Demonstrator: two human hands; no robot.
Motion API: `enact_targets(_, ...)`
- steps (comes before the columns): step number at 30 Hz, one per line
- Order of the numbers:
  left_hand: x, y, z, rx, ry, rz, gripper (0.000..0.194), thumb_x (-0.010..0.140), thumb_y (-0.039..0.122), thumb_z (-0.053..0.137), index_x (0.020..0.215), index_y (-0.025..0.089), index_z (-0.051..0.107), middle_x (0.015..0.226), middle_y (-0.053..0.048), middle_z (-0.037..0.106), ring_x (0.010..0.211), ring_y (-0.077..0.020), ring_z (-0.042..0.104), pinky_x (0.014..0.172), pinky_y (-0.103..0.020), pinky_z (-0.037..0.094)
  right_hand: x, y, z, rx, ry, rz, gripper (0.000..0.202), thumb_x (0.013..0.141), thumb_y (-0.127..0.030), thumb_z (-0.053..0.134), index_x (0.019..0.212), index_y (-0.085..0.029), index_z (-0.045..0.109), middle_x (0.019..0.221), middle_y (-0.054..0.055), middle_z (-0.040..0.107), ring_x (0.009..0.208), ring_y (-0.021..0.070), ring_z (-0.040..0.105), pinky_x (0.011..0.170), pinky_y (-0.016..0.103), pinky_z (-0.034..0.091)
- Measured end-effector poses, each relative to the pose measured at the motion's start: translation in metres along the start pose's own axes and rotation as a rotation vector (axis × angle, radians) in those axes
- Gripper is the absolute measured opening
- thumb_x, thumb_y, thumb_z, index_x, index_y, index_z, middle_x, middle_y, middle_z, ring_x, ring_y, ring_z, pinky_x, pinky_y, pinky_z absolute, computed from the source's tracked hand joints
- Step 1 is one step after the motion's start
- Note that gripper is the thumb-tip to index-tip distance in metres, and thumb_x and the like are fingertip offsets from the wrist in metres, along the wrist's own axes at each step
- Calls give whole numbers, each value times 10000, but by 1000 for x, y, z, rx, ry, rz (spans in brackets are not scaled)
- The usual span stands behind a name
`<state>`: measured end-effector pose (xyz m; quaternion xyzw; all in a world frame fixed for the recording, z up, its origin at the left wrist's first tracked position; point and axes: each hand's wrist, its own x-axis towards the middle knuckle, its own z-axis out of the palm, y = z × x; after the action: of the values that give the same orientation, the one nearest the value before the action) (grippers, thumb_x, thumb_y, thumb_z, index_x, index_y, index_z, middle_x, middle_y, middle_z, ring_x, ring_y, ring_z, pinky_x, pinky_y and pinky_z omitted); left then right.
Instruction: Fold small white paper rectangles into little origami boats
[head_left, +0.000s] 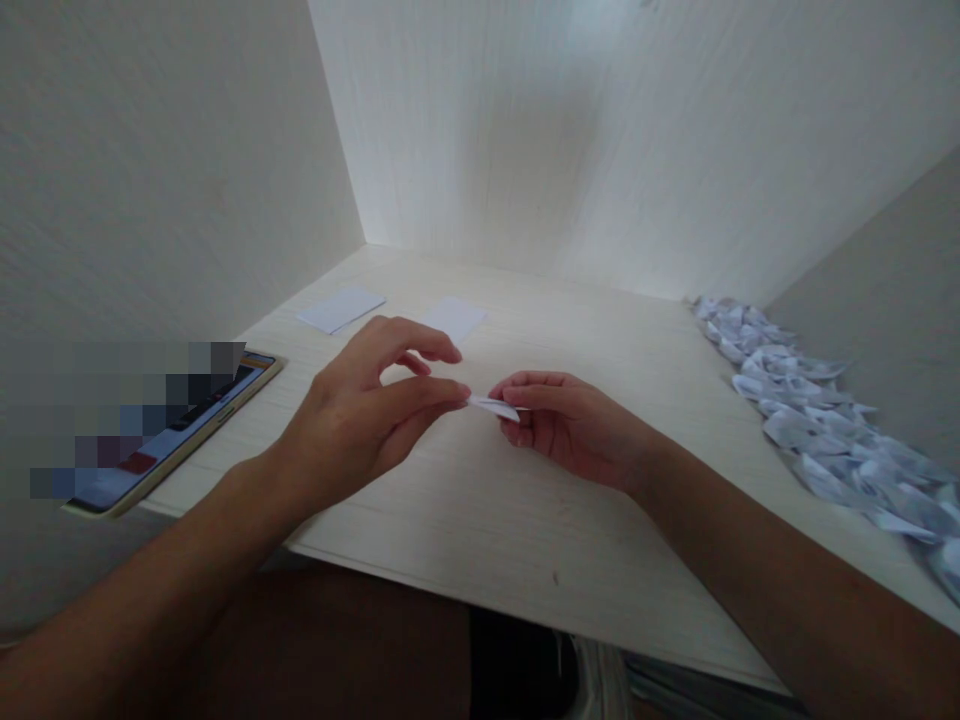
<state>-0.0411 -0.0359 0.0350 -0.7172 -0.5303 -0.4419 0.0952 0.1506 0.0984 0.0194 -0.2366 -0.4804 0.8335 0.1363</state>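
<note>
Between my two hands, above the middle of the table, is a small folded piece of white paper (496,406). My left hand (382,395) pinches its left end between thumb and a fingertip, while other fingers arch above it. On the other side, my right hand (566,425) grips the right end with thumb and curled fingers, which hide part of it. Behind my left hand lie a stack of white paper slips (341,309) and another white sheet (454,318), the latter partly covered by my fingers.
A long heap of folded white papers (817,420) runs down the table's right side. At the left edge rests a phone (202,425) in a pale case, partly blurred out. Pale walls (525,130) enclose the table (480,530) at the back and sides.
</note>
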Motion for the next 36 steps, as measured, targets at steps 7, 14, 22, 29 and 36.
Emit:
enact_targets(7, -6, 3, 31, -693, 93, -653, 133, 830, 273, 769, 730, 192, 740, 909, -46, 711, 863, -168, 647, 765, -275, 538, 8, 2, -10, 85, 4, -82, 113, 884, -225, 664, 887, -158, 755, 956, 68, 723, 852, 159, 665, 737, 278, 584)
enact_targets(14, -9, 1, 48, -1051, 218, -998, 244, 697, 335, 893, 767, 142, 761, 841, -66, 756, 761, -151, 660, 688, -259, 567, 8, 8, -13, 117, -82, -63, 289, 781, -333, 873, 985, -163, 761, 940, 29, 713, 777, 111, 668, 713, 220, 550)
enact_targets(22, -10, 2, 46, -919, 226, -848, 198, 781, 344, 841, 790, 165, 757, 855, -40, 744, 787, -149, 664, 729, -265, 586, 6, 7, -12, 71, -90, -73, 285, 772, -366, 887, 960, -182, 779, 876, 3, 711, 768, 99, 667, 714, 212, 530)
enact_targets(29, -12, -2, 43, -843, 210, -799, 143, 819, 311, 799, 791, 179, 752, 900, -41, 735, 807, -161, 669, 728, -278, 594, 8, 5, -14, -9, -57, -111, 265, 783, -402, 873, 918, -187, 797, 912, 19, 736, 774, 99, 658, 727, 218, 526)
enact_targets(36, -10, 1, 40, -788, 216, -782, 132, 806, 285, 794, 752, 178, 739, 858, -26, 713, 762, -146, 654, 692, -259, 586, 9, 4, -16, -124, -21, -174, 266, 767, -423, 875, 876, -193, 797, 857, 16, 732, 755, 100, 638, 727, 232, 515)
